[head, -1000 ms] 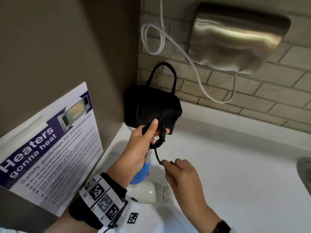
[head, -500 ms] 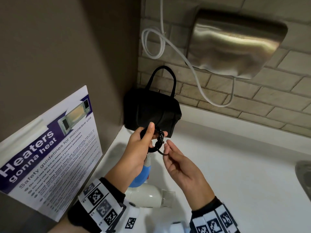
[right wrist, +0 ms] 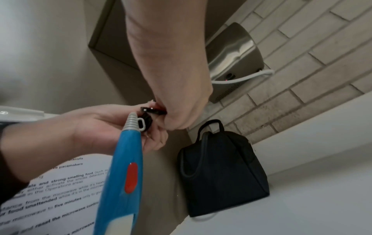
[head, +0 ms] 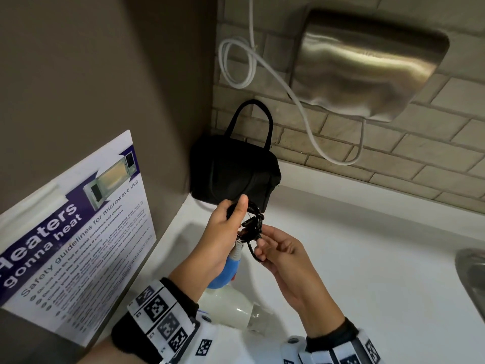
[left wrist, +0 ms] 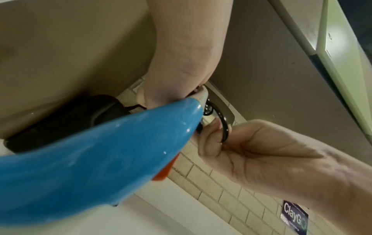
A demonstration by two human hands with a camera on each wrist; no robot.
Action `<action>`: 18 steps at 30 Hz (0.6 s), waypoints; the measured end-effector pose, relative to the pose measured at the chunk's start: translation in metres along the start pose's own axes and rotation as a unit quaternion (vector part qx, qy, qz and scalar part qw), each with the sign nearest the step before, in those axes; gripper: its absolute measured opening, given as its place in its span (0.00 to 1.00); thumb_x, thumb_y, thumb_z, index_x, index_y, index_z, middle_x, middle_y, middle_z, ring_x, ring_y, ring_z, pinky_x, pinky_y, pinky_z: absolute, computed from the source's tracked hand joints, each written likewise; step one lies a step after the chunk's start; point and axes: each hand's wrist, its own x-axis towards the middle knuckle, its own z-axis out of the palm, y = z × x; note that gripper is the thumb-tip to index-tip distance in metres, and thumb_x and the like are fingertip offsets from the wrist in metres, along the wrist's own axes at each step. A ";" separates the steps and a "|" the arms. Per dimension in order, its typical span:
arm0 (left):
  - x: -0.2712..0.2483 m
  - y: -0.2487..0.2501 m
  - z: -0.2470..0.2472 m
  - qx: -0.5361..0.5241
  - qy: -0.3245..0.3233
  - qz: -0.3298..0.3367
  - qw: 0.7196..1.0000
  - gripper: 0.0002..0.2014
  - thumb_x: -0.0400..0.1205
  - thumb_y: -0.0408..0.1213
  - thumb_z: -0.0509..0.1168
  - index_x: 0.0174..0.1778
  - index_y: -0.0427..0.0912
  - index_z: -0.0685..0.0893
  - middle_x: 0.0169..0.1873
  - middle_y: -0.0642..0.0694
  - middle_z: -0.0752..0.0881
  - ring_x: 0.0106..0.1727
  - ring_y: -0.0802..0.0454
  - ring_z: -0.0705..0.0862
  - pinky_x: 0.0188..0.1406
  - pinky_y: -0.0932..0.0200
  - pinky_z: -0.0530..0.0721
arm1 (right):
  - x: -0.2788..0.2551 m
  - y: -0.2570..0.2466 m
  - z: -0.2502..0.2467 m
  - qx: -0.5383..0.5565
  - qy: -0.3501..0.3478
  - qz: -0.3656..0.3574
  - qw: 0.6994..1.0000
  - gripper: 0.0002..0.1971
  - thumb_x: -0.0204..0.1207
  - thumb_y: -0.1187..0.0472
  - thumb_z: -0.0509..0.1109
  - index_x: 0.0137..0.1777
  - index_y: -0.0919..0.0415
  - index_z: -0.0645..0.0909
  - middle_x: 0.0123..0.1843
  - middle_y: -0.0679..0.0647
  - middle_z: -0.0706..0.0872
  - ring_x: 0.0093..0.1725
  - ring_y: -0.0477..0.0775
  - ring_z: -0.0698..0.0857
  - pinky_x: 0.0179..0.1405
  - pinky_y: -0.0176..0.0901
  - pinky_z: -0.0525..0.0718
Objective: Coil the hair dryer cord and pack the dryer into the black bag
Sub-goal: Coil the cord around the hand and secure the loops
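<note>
A white hair dryer point(head: 231, 307) with a blue handle point(head: 227, 269) hangs below my hands over the white counter. My left hand point(head: 225, 229) grips the coiled black cord point(head: 252, 222) at the top of the handle, thumb up. My right hand point(head: 273, 245) pinches a loop of the same cord point(left wrist: 223, 127) just under the coil. In the right wrist view the handle point(right wrist: 122, 179) shows a red switch and a grey strain relief. The black bag point(head: 233, 172) stands upright in the corner behind the hands, its top shut as far as I can see.
A microwave safety poster point(head: 76, 232) leans on the brown wall at the left. A steel hand dryer point(head: 367, 67) with a white cable point(head: 301, 101) hangs on the tiled wall above. A metal sink edge point(head: 472, 274) lies at the far right of the counter point(head: 367, 245).
My right hand rose from below the coil to the coil, and now pinches a fresh loop under it. The left hand kept its grip on the coil.
</note>
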 end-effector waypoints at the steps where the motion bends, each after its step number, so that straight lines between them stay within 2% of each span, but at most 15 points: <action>1: 0.000 0.000 0.000 0.002 0.003 -0.002 1.000 0.14 0.82 0.55 0.59 0.43 0.50 0.81 0.27 0.60 0.83 0.32 0.66 0.83 0.37 0.69 0.80 | 0.000 0.000 -0.001 -0.018 0.004 -0.010 1.000 0.18 0.80 0.77 0.60 0.62 0.62 0.84 0.36 0.49 0.87 0.32 0.45 0.78 0.45 0.37 0.84; 6: 0.000 -0.001 0.001 -0.005 -0.011 -0.005 1.000 0.16 0.80 0.58 0.60 0.42 0.49 0.80 0.32 0.54 0.83 0.36 0.61 0.83 0.41 0.65 0.79 | -0.002 0.001 0.000 -0.077 0.010 -0.037 0.996 0.17 0.81 0.75 0.61 0.62 0.59 0.85 0.38 0.47 0.86 0.32 0.44 0.80 0.44 0.36 0.83; 8: 0.000 0.000 0.002 -0.020 -0.012 -0.022 0.999 0.16 0.80 0.60 0.60 0.41 0.51 0.81 0.35 0.52 0.84 0.38 0.61 0.84 0.44 0.63 0.79 | -0.002 0.001 0.001 -0.086 0.015 -0.041 0.995 0.16 0.80 0.74 0.63 0.61 0.59 0.85 0.43 0.51 0.86 0.33 0.44 0.81 0.45 0.37 0.84; 10: 0.002 0.002 0.001 -0.054 -0.003 -0.065 0.996 0.15 0.81 0.58 0.60 0.41 0.52 0.82 0.39 0.48 0.85 0.43 0.55 0.86 0.47 0.59 0.82 | -0.002 0.002 0.003 -0.085 0.002 -0.044 0.995 0.16 0.79 0.77 0.63 0.57 0.59 0.86 0.43 0.54 0.85 0.34 0.46 0.81 0.43 0.36 0.83; 13: 0.004 0.008 0.001 -0.092 -0.007 -0.075 0.993 0.12 0.83 0.48 0.62 0.39 0.46 0.81 0.29 0.48 0.84 0.31 0.56 0.86 0.30 0.64 0.84 | -0.004 0.002 0.007 -0.059 -0.031 -0.049 0.997 0.20 0.75 0.82 0.61 0.55 0.62 0.85 0.40 0.54 0.85 0.32 0.45 0.80 0.40 0.35 0.81; 14: 0.005 0.009 0.001 -0.094 -0.002 -0.071 0.993 0.11 0.83 0.46 0.62 0.37 0.47 0.81 0.27 0.48 0.84 0.28 0.56 0.86 0.27 0.63 0.84 | -0.004 0.003 0.009 -0.053 -0.034 -0.053 0.997 0.20 0.75 0.82 0.61 0.56 0.62 0.85 0.40 0.53 0.86 0.32 0.46 0.80 0.40 0.36 0.81; 16: 0.005 0.009 0.002 -0.099 0.017 -0.070 0.992 0.10 0.83 0.45 0.63 0.39 0.47 0.82 0.27 0.47 0.86 0.28 0.54 0.86 0.28 0.60 0.84 | -0.003 0.003 0.009 -0.034 -0.025 -0.065 0.997 0.17 0.76 0.82 0.61 0.57 0.64 0.82 0.43 0.55 0.86 0.33 0.46 0.82 0.39 0.36 0.82; 18: 0.006 0.008 0.002 -0.099 0.033 -0.065 0.992 0.08 0.84 0.44 0.61 0.42 0.47 0.82 0.26 0.51 0.84 0.26 0.58 0.84 0.26 0.64 0.83 | 0.000 0.003 0.008 -0.011 -0.005 -0.076 0.997 0.16 0.76 0.81 0.62 0.58 0.65 0.80 0.44 0.57 0.87 0.38 0.50 0.85 0.40 0.37 0.83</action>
